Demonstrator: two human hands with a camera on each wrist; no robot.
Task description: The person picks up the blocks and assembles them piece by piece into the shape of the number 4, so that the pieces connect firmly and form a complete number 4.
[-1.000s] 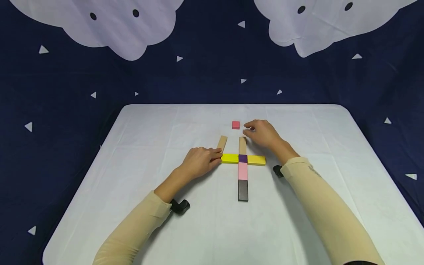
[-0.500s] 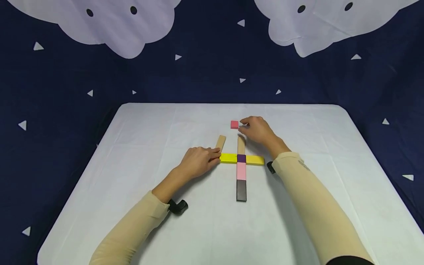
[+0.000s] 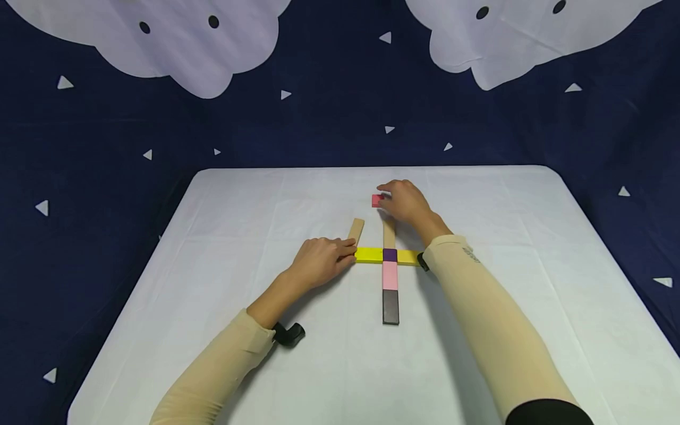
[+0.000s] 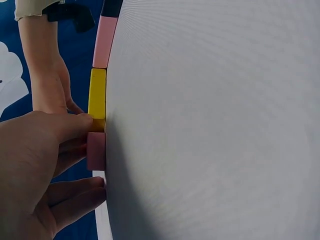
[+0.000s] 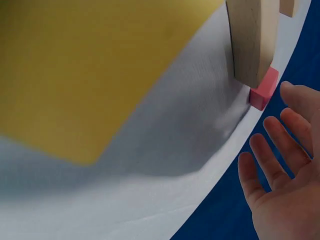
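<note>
My left hand [image 3: 321, 260] stays at the left end of the left yellow block [image 3: 369, 255]. In the left wrist view its thumb and fingers pinch a small dull-pink block [image 4: 96, 151], hidden in the head view. A slanted wooden plank [image 3: 356, 231] starts by these fingertips. My right hand [image 3: 406, 200] reaches to the red cube [image 3: 376, 200] at the back, its thumb beside the cube. The right wrist view shows that hand with fingers apart and not closed on the cube [image 5: 265, 90].
A purple block [image 3: 390, 255] sits between the yellow pieces. Behind it lies a straight wooden plank [image 3: 389, 235]; in front are a pink block [image 3: 390, 275] and a black block [image 3: 390, 307]. The right forearm passes beside the right yellow block [image 3: 408, 258].
My right hand has moved left and slightly back, from beside the red cube to over its right edge. The left hand and the blocks keep their places.
</note>
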